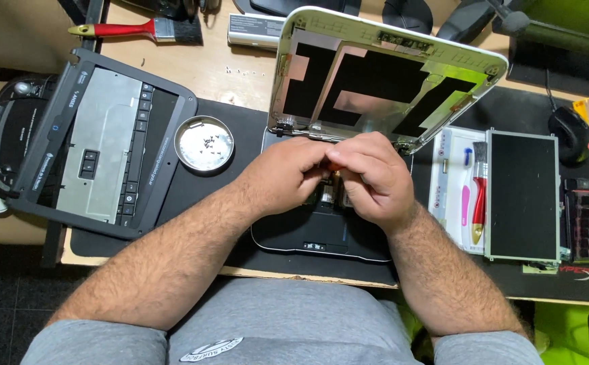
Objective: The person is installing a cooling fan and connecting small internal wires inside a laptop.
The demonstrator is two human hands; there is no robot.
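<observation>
A small laptop lies opened up on a black mat [227, 135]. Its white lid [382, 74] stands tilted back with the screen removed, showing black and silver foil. Both hands meet over the dark laptop base [321, 240], just below the hinge. My left hand [284, 172] and my right hand [372, 176] are closed together around a small tool with an orange tip [335, 166]. The fingers hide most of the tool and the spot beneath it.
A round metal tin [204, 143] with several small screws sits left of the laptop. Farther left lies a removed keyboard bezel [105, 142]. To the right are a loose screen panel [524, 196], a red-handled brush [478, 196] and a mouse [570, 134]. Another brush [139, 30] lies at top left.
</observation>
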